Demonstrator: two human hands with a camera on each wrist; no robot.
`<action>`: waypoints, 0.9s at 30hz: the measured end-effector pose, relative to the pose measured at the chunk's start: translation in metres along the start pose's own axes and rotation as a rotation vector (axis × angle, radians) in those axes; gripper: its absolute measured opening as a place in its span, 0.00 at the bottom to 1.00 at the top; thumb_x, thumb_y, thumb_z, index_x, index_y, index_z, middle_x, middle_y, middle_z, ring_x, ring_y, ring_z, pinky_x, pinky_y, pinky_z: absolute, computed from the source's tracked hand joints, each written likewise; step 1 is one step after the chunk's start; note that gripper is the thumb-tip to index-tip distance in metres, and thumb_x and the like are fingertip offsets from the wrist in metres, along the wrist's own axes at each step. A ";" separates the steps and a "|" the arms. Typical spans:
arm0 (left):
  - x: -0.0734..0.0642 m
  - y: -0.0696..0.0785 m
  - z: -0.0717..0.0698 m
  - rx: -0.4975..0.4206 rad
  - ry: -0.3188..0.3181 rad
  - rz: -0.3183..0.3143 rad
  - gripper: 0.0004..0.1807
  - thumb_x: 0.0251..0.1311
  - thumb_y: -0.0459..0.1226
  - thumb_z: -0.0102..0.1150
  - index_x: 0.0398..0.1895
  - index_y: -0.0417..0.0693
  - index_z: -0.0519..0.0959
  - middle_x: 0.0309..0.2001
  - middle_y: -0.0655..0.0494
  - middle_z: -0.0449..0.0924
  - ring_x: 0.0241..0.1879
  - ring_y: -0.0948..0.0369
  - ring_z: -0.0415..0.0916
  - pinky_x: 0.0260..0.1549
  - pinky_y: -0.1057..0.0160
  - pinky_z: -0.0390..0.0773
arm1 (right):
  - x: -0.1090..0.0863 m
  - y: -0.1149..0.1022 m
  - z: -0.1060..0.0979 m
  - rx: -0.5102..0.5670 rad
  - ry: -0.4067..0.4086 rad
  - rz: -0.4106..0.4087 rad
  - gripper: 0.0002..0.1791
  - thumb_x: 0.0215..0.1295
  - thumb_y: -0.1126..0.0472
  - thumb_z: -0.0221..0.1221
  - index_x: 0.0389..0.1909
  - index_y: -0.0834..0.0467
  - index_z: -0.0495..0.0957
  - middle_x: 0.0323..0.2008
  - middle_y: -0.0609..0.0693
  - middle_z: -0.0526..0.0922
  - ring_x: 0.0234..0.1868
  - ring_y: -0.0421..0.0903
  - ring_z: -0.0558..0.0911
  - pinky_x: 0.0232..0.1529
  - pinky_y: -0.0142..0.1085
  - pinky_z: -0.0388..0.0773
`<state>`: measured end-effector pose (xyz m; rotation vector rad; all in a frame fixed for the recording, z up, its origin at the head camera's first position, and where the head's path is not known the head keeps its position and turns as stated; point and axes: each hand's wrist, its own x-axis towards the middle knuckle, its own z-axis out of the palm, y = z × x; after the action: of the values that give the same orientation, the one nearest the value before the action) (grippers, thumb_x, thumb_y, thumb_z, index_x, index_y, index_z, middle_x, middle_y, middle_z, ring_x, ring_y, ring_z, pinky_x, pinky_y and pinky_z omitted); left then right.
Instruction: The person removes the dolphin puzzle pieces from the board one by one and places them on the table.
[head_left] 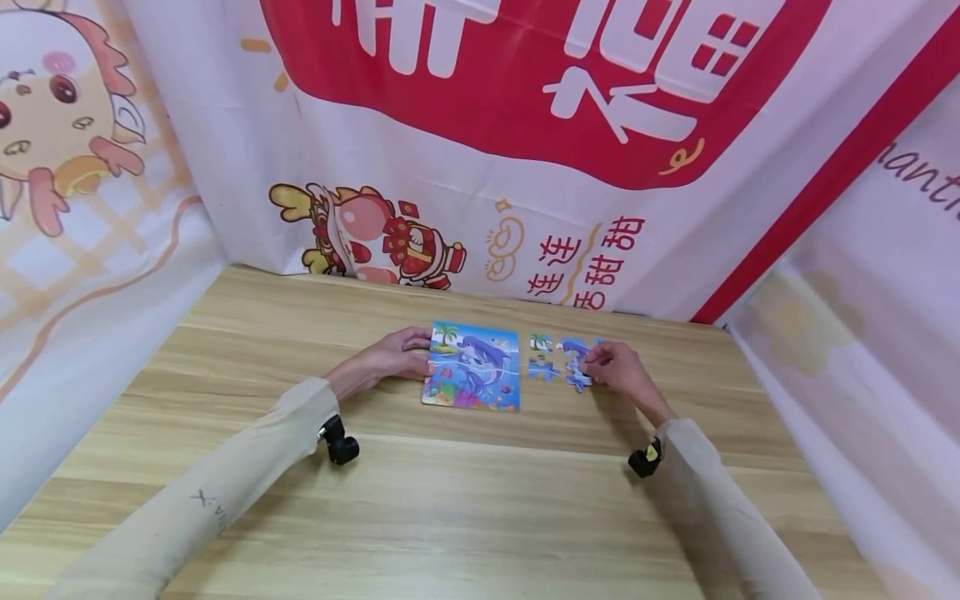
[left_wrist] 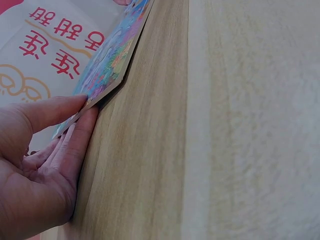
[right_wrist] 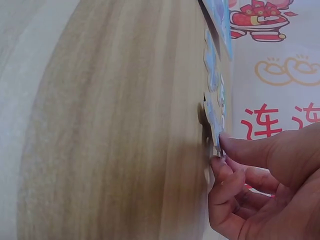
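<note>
A square dolphin picture board [head_left: 472,387] lies towards the back of the table, with a palm tree, fish and coral printed on it. My left hand [head_left: 392,355] holds its left edge. In the left wrist view, the thumb is on top of the board [left_wrist: 111,62] and fingers are under its slightly raised edge. To the right, my right hand [head_left: 624,372] pinches a blue jigsaw piece [head_left: 577,379] between thumb and fingers. That piece [right_wrist: 214,120] is tilted up off the wood in the right wrist view. Fingers partly hide what lies behind it.
More jigsaw pieces [head_left: 540,368] lie between the board and my right hand, some with a palm tree. The light wooden table [head_left: 450,500] meets a printed cloth backdrop [head_left: 480,200] just behind. Cloth walls [head_left: 847,292] flank both sides.
</note>
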<state>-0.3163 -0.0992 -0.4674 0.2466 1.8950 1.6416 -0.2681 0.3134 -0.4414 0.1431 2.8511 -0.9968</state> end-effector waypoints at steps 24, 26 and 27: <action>-0.001 0.002 0.000 -0.013 0.005 -0.012 0.44 0.68 0.27 0.65 0.82 0.40 0.53 0.78 0.39 0.59 0.59 0.51 0.79 0.57 0.62 0.87 | 0.005 -0.034 0.003 0.223 -0.035 -0.035 0.10 0.76 0.66 0.59 0.47 0.71 0.79 0.35 0.60 0.82 0.34 0.49 0.81 0.37 0.37 0.88; -0.001 0.002 0.000 -0.015 0.007 -0.011 0.44 0.68 0.27 0.65 0.82 0.40 0.53 0.78 0.39 0.59 0.57 0.52 0.80 0.56 0.62 0.87 | 0.006 -0.039 0.006 0.256 -0.056 -0.054 0.11 0.76 0.66 0.59 0.48 0.72 0.78 0.36 0.60 0.81 0.33 0.49 0.82 0.38 0.38 0.90; -0.001 0.001 0.001 -0.018 0.007 -0.011 0.44 0.68 0.27 0.65 0.82 0.40 0.53 0.78 0.39 0.60 0.57 0.53 0.80 0.56 0.62 0.87 | 0.006 -0.041 0.008 0.265 -0.063 -0.066 0.11 0.76 0.66 0.59 0.49 0.72 0.78 0.37 0.61 0.81 0.33 0.50 0.83 0.38 0.40 0.91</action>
<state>-0.3157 -0.0988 -0.4658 0.2228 1.8833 1.6536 -0.2791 0.2770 -0.4233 0.0395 2.6712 -1.3641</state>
